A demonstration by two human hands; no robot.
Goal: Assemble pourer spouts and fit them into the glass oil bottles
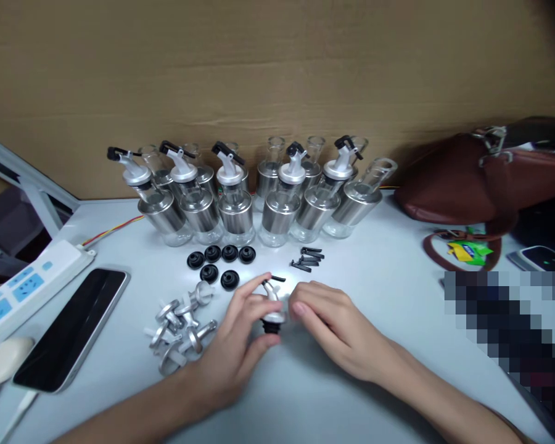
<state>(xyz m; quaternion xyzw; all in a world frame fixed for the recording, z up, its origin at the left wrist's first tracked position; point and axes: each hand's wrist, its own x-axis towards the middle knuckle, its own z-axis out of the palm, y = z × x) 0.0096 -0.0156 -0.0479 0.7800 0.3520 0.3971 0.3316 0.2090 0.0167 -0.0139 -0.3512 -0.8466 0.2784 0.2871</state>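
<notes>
Two hands, the left hand [234, 345] and the right hand [333, 327], meet near the middle of the white tabletop [388, 296]. Both pinch one shiny silver spout [274, 305] with a black bottom. Six round black rubber rings [222, 262] lie just beyond it. Glass bottles [277, 213] with steel bands stand far back.

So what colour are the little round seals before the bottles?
The seals are black, per the head view.

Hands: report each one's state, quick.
Left hand: closed on the pourer spout.
Right hand: fingertips touch the same spout; grip cannot be told.
</notes>
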